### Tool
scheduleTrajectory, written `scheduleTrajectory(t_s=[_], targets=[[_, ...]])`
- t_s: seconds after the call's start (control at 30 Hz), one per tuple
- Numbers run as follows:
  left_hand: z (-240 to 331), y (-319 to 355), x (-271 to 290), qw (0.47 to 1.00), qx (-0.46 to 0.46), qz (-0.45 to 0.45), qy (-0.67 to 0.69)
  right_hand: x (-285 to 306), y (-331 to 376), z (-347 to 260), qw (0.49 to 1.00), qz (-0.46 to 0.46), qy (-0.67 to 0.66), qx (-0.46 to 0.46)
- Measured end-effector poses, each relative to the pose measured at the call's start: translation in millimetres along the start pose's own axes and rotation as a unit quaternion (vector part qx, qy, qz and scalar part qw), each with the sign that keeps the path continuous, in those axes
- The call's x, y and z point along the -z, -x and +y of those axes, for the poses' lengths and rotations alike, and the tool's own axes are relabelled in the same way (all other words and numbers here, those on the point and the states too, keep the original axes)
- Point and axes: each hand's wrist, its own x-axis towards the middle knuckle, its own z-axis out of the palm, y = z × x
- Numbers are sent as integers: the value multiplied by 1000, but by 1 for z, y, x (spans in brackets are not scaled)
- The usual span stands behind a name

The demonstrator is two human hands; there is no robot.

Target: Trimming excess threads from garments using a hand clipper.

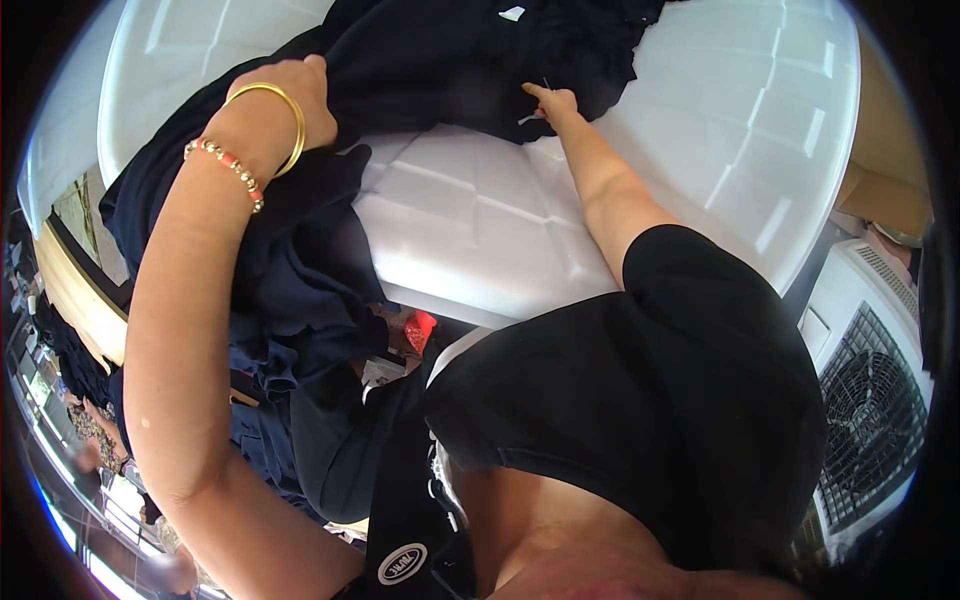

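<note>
A dark navy garment (440,75) is spread across the white glossy table (470,210), with part of its cloth hanging over the near left edge. At its left side my left hand (290,95) is closed on the cloth, and its fingertips are mostly hidden. My right hand (556,104) is over the garment's right part, near its lower edge. Its fingers are pinched round something small and thin, with pale bits showing beside them; I cannot make out what it is. A small white piece, perhaps a label (512,14), lies on the cloth at the far side.
To the right stands a white air cooler (868,385) with a dark grille, with a brown cardboard box (885,200) behind it. More navy cloth (300,290) hangs by my lap. Something red (420,330) shows below the table edge. People and clutter are at the far left.
</note>
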Motion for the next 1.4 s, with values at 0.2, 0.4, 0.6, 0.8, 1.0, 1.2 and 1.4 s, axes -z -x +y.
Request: scheduleTrajectory(t_s=[0.2,0.4,0.6,0.8,1.0,1.2,1.4], targets=[[-79,50,-2,901,-153,261,310,13,-11,11,998,30,-56,-2],[-183,245,-45,739,179,425,491,39,-25,6,997,80,-15,17],[-196,372,-165,531,286,594,532,20,-6,-33,993,56,1,105],[-109,321,-277,621,349,426,558,-32,10,-90,973,-16,17,230],[-56,256,-317,802,177,261,507,-86,53,-128,947,-118,105,279],[-52,218,-278,837,123,238,477,-135,39,-124,974,-45,7,223],[-54,209,-302,797,130,263,528,-188,35,-115,989,-71,-12,132]])
